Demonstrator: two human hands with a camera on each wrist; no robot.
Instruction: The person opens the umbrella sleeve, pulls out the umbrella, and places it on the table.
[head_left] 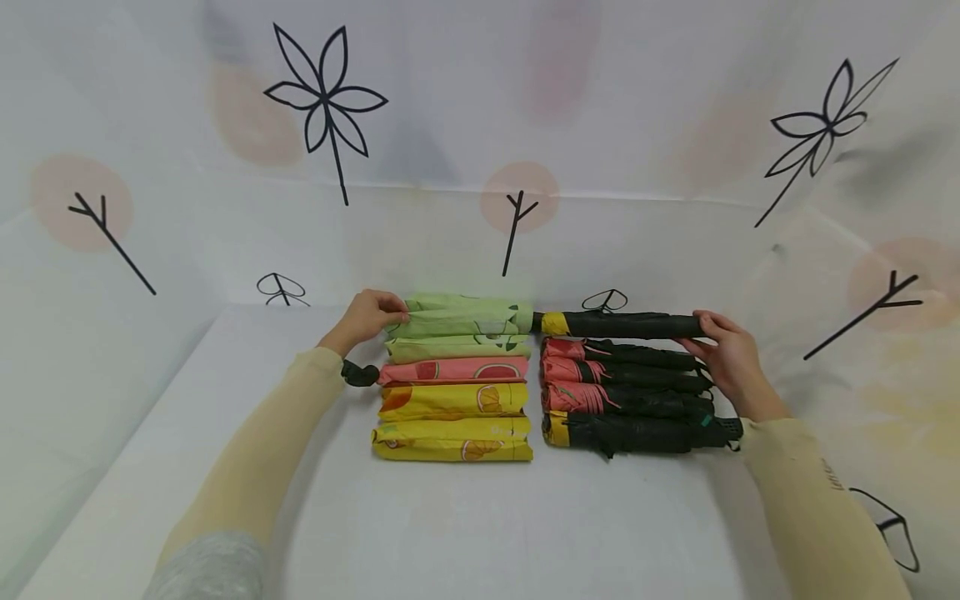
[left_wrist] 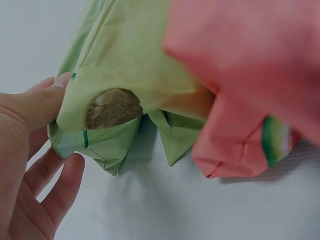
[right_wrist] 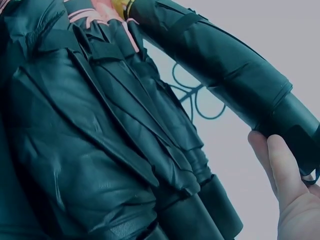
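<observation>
My left hand (head_left: 372,317) pinches the left end of the rearmost light green fruit-print cloth roll (head_left: 468,317). In the left wrist view, the thumb lies on the green cloth (left_wrist: 122,60) and other fingers are below it. At the back of the right row, my right hand (head_left: 727,354) holds the right end of a black folded umbrella (head_left: 630,325) with a yellow band. The right wrist view shows fingertips against that umbrella (right_wrist: 225,65) near its end; part of the grip is out of frame.
In front of the green roll lie another green roll (head_left: 457,347), a pink watermelon-print roll (head_left: 457,371) with a black knob at its left, and two yellow orange-print rolls (head_left: 450,439). Several black folded umbrellas (head_left: 637,429) form the right row. A printed cloth backdrop stands behind.
</observation>
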